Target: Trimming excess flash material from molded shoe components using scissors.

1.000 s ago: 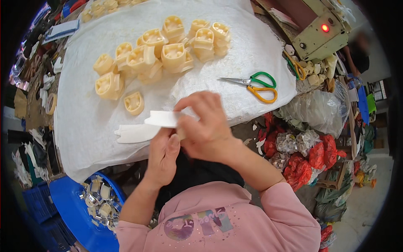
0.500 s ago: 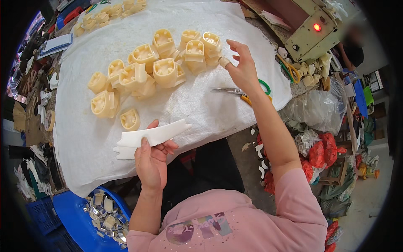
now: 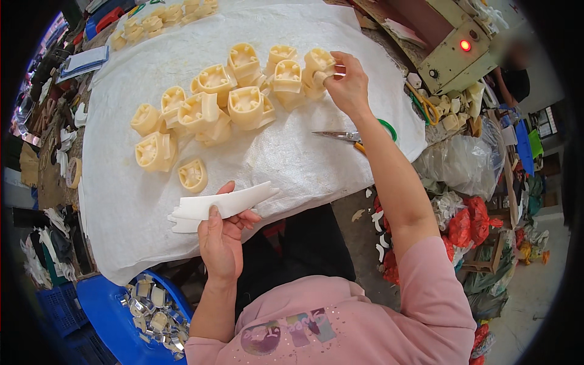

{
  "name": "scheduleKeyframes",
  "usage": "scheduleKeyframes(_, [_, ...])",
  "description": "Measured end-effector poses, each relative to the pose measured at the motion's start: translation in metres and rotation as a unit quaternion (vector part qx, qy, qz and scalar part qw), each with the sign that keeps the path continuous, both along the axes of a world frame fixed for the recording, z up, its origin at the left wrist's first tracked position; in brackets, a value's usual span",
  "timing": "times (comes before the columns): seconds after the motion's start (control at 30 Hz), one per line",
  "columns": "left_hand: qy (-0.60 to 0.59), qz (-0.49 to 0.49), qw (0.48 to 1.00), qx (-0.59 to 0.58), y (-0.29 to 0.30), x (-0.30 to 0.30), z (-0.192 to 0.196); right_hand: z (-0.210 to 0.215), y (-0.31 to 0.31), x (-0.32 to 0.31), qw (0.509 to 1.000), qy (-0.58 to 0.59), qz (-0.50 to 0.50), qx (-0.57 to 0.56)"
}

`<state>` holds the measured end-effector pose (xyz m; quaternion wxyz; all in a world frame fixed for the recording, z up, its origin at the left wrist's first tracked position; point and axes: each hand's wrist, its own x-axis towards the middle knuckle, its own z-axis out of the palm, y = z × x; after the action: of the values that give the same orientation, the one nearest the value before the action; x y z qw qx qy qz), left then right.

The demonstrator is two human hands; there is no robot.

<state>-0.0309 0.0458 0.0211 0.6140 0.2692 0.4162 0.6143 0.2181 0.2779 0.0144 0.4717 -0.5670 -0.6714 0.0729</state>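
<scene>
My left hand (image 3: 222,243) holds thin white curved strips (image 3: 228,202) with notched ends, pinched under the thumb above the near table edge. At least two seem stacked, their ends fanned at the left. At the right end of a cluster of cream cup-shaped moulded parts (image 3: 245,108), my right hand (image 3: 348,82) has its thumb and fingers closed around one cream part (image 3: 319,61). A tan wrap covers that thumb's tip. One cream part (image 3: 193,175) sits apart, just beyond the white strips. Scissors (image 3: 340,135) with green and orange handles lie below my right wrist.
White sheeting (image 3: 115,207) covers the table. More cream parts (image 3: 152,24) stand far left. A blue tub (image 3: 100,304) of metal-banded pieces is at lower left. At far right are a machine box (image 3: 453,58) with a red light, another pair of scissors (image 3: 426,106) and a person (image 3: 514,82).
My right hand has moved left to the end cream part and closed on it; before, its fingers were spread beside it. My left hand still holds the white strips.
</scene>
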Motion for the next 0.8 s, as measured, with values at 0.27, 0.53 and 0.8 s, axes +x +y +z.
scheduleKeyframes(0.27, [-0.016,0.004,1.0,0.011,-0.005,-0.011,-0.007,0.017,-0.029,0.006,0.99,0.128,-0.042,-0.044])
scheduleKeyframes(0.53, [-0.057,0.012,0.998,0.011,-0.008,-0.015,-0.008,0.066,-0.152,-0.005,0.895,-0.284,0.242,-0.245])
scheduleKeyframes(0.8, [-0.126,0.012,0.992,0.019,-0.016,-0.004,-0.002,0.016,-0.155,-0.021,0.94,-0.306,0.122,-0.085])
